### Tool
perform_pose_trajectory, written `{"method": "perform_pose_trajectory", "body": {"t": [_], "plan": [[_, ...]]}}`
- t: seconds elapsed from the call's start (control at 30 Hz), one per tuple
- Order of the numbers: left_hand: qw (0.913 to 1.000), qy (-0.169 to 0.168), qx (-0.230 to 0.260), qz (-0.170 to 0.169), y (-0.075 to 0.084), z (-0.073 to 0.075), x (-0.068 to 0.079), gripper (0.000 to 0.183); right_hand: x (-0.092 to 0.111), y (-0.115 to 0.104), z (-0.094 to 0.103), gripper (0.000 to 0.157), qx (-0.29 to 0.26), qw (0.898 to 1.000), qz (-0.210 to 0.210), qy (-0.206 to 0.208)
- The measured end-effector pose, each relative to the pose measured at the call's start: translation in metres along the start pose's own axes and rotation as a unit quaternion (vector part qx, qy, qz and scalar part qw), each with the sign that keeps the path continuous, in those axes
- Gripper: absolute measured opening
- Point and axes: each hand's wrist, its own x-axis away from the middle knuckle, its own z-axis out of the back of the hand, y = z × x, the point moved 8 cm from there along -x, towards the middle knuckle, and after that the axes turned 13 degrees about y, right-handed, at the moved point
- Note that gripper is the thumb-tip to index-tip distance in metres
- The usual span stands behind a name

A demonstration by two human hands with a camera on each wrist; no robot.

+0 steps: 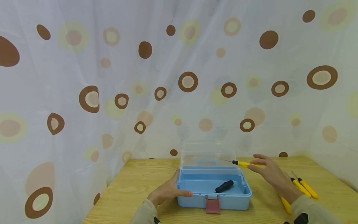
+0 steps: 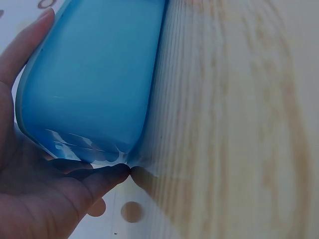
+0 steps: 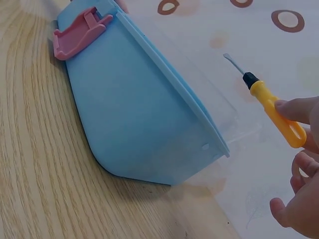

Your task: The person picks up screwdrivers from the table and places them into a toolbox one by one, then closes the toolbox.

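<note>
A light blue plastic toolbox sits on the wooden table with its clear lid raised at the back. Its pink latch hangs down in front. My left hand grips the box's left end, thumb along the front and fingers round the far side. Between thumb and fingers my right hand pinches a yellow screwdriver by its handle. Its flat tip points left, above the box's right rear corner. Inside the box, towards the right, lies a tool with a black handle.
Several yellow-handled screwdrivers lie on the table to the right of the box, partly behind my right forearm. A white curtain with brown and beige circles hangs behind the table and along its left side.
</note>
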Motion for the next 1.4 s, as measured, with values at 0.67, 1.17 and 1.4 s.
{"method": "perform_pose_trajectory", "body": {"t": [0.67,1.17,1.4], "plan": [[1.0000,0.008,-0.006,0.001,0.000,0.001,0.001,0.127,-0.013,-0.016,-0.043,0.048,-0.014,1.000,-0.021,0.009],[1.0000,0.003,0.006,-0.002,0.001,-0.001,0.000,0.127,-0.018,-0.027,-0.062,0.038,-0.013,1.000,-0.007,0.015],[0.9999,-0.005,0.011,-0.011,0.003,-0.001,-0.001,0.125,-0.019,-0.028,-0.064,0.037,-0.011,1.000,-0.003,0.020]]}}
